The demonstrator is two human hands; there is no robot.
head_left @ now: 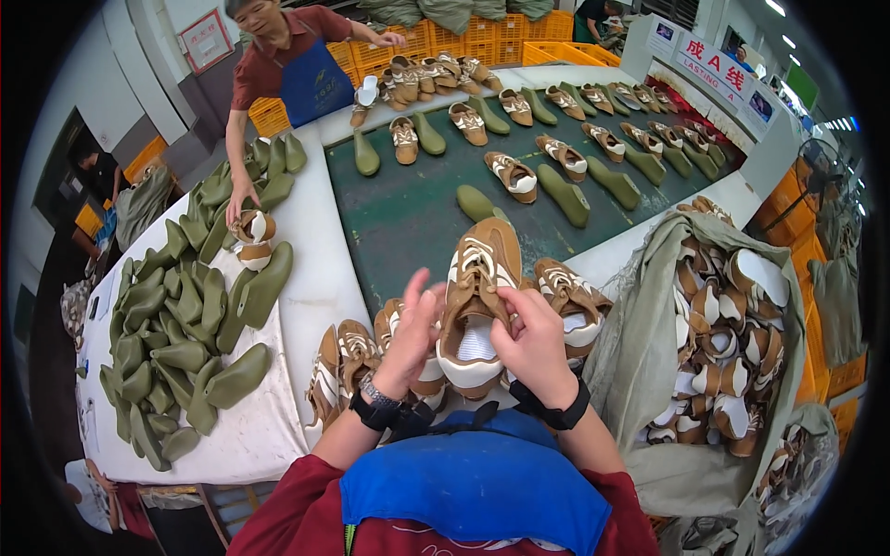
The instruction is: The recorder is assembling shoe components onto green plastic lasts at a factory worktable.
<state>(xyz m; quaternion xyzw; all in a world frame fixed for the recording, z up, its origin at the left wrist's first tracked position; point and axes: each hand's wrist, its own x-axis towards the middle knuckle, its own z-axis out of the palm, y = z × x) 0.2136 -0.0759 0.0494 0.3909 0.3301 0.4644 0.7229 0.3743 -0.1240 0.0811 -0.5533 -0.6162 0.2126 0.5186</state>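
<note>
In front of my chest a brown and white lace-up sneaker [482,296] stands toe away from me, its white-lined opening toward me. My right hand [538,343] pinches the edge of its collar near the laces, with the thumb at the opening. My left hand [413,334] is beside the shoe's left side, fingers raised and apart, holding nothing I can see. More brown sneakers [357,350] stand to the left of my left hand, and another sneaker [567,298] stands right beyond my right hand. Their lower parts are partly hidden by my hands.
A green conveyor belt [389,227] carries sneakers and green shoe lasts [563,195] in rows. More lasts [185,306] are heaped on the white table at left, where a co-worker's hand [243,195] touches a sneaker [252,237]. A cloth-lined bin [640,324] at right holds many sneakers.
</note>
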